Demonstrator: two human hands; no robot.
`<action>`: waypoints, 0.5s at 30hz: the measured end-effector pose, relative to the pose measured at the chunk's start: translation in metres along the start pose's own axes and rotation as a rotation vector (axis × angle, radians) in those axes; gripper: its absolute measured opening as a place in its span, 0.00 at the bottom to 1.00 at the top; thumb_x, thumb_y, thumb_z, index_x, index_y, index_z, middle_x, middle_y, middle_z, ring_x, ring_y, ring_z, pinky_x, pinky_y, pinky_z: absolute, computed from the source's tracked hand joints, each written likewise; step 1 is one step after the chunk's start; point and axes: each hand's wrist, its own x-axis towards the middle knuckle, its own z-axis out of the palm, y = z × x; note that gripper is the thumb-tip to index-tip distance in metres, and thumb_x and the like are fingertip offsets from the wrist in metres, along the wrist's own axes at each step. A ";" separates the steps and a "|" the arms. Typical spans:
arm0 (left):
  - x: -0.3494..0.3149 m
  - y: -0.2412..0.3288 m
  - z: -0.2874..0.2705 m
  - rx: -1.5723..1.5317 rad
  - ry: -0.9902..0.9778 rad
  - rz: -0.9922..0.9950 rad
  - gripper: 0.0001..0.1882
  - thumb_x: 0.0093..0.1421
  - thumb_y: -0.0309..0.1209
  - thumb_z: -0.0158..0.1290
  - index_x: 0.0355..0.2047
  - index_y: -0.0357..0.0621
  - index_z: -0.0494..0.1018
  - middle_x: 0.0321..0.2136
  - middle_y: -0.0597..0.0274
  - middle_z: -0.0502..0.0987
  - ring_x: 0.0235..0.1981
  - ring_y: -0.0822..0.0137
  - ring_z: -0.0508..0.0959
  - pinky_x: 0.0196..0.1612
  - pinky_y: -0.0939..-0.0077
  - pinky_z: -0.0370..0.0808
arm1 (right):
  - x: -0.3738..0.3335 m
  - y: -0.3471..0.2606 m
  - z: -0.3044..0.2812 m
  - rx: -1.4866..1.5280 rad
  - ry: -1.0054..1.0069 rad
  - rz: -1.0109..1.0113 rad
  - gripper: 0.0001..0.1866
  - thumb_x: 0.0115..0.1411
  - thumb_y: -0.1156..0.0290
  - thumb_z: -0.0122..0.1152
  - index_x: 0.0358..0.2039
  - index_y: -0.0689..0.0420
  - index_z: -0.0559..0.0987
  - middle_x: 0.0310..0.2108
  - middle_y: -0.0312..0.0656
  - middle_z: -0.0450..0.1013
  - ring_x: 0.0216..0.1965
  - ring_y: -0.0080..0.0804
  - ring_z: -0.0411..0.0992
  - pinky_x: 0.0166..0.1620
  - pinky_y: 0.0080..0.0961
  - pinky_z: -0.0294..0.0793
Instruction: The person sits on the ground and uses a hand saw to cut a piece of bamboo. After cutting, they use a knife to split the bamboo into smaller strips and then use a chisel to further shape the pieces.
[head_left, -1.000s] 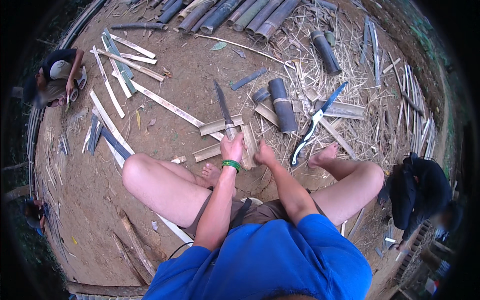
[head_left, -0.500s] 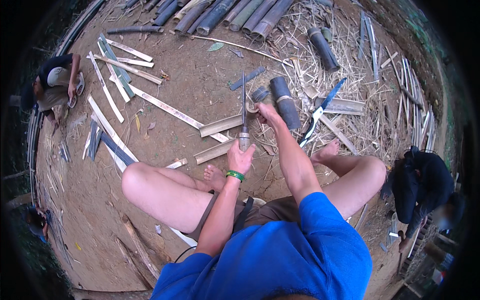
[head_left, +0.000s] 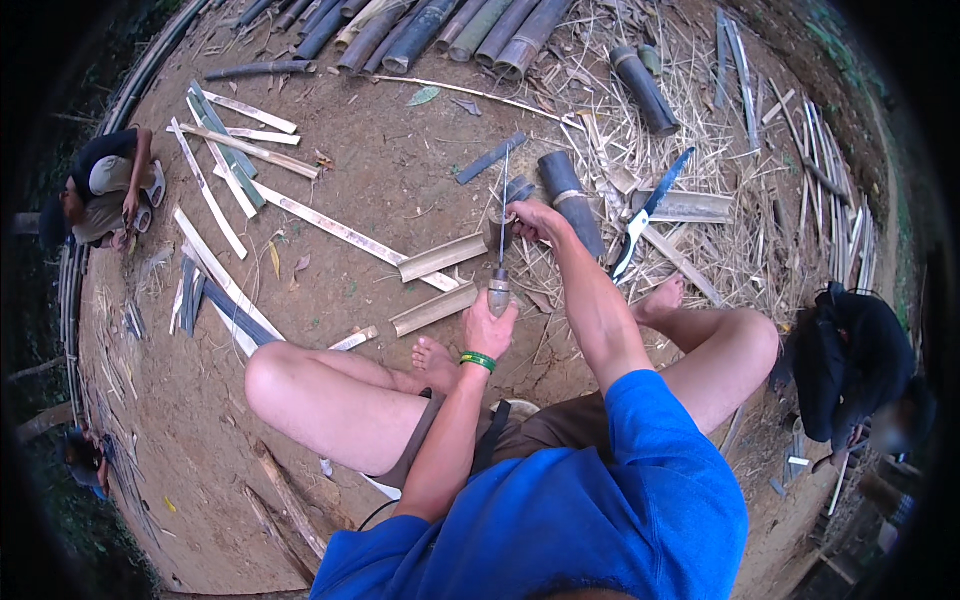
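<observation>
My left hand (head_left: 489, 325), with a green band at its wrist, is closed around the wooden handle of a knife (head_left: 500, 284). The narrow blade points away from me, nearly straight up the picture. Just beyond it, my right hand (head_left: 536, 222) grips a short dark bamboo piece (head_left: 496, 238) beside the blade. Whether blade and bamboo touch, I cannot tell. Two split bamboo halves (head_left: 436, 308) lie left of the knife, hollow sides up. A short bamboo ring (head_left: 519, 188) and a dark bamboo section (head_left: 571, 203) rest on the ground behind my right hand.
A folding saw (head_left: 651, 212) with a blue blade lies right of my right hand among shavings (head_left: 700, 150). Pale bamboo strips (head_left: 340, 230) spread to the left. Bamboo poles (head_left: 425, 35) line the far side. People crouch at left (head_left: 110, 185) and right (head_left: 850, 360).
The bamboo piece in my right hand has turned, now showing a darker face. My left hand and the knife have shifted slightly right and nearer to me.
</observation>
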 end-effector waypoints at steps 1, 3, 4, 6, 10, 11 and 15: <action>0.000 -0.001 -0.001 0.011 0.000 -0.017 0.16 0.55 0.41 0.62 0.34 0.41 0.74 0.22 0.44 0.78 0.29 0.39 0.79 0.35 0.47 0.73 | -0.003 -0.002 0.003 -0.021 0.004 -0.010 0.13 0.59 0.60 0.61 0.32 0.56 0.74 0.20 0.35 0.66 0.13 0.17 0.55 0.15 0.19 0.52; -0.002 -0.003 0.001 0.027 -0.007 -0.045 0.16 0.55 0.40 0.61 0.33 0.40 0.73 0.23 0.44 0.78 0.29 0.39 0.79 0.36 0.47 0.73 | -0.005 0.000 0.006 -0.041 0.019 -0.022 0.13 0.59 0.60 0.61 0.33 0.57 0.75 0.21 0.36 0.68 0.13 0.17 0.55 0.15 0.19 0.52; -0.005 -0.004 0.002 0.038 0.005 -0.035 0.16 0.55 0.40 0.61 0.34 0.40 0.73 0.23 0.44 0.78 0.29 0.39 0.79 0.36 0.47 0.73 | -0.006 0.000 0.009 -0.051 0.024 -0.028 0.13 0.59 0.60 0.62 0.33 0.57 0.75 0.22 0.37 0.68 0.13 0.17 0.55 0.15 0.19 0.52; -0.013 0.002 0.007 0.054 0.020 -0.003 0.16 0.55 0.40 0.60 0.34 0.39 0.73 0.23 0.44 0.78 0.29 0.39 0.79 0.36 0.46 0.73 | -0.002 0.007 0.001 -0.067 0.017 -0.015 0.13 0.59 0.60 0.62 0.34 0.57 0.77 0.22 0.37 0.69 0.13 0.17 0.55 0.15 0.19 0.51; -0.016 0.006 0.003 0.022 0.005 -0.028 0.16 0.55 0.39 0.60 0.35 0.39 0.74 0.24 0.44 0.78 0.29 0.39 0.79 0.36 0.47 0.73 | 0.001 0.010 0.001 -0.095 0.013 -0.018 0.11 0.59 0.60 0.63 0.35 0.55 0.80 0.20 0.36 0.70 0.13 0.18 0.55 0.15 0.20 0.52; -0.015 0.007 0.001 0.038 0.004 -0.016 0.16 0.55 0.39 0.60 0.35 0.39 0.74 0.24 0.44 0.78 0.29 0.40 0.80 0.36 0.48 0.73 | 0.001 0.009 0.001 -0.086 0.001 -0.030 0.12 0.57 0.60 0.64 0.32 0.55 0.79 0.19 0.35 0.69 0.13 0.19 0.56 0.15 0.21 0.52; -0.018 0.019 -0.005 0.046 -0.056 -0.079 0.15 0.55 0.38 0.60 0.34 0.39 0.74 0.24 0.44 0.79 0.29 0.41 0.80 0.36 0.50 0.74 | -0.002 0.008 -0.001 -0.075 0.005 -0.056 0.13 0.54 0.60 0.66 0.27 0.56 0.77 0.17 0.34 0.66 0.12 0.21 0.58 0.16 0.23 0.53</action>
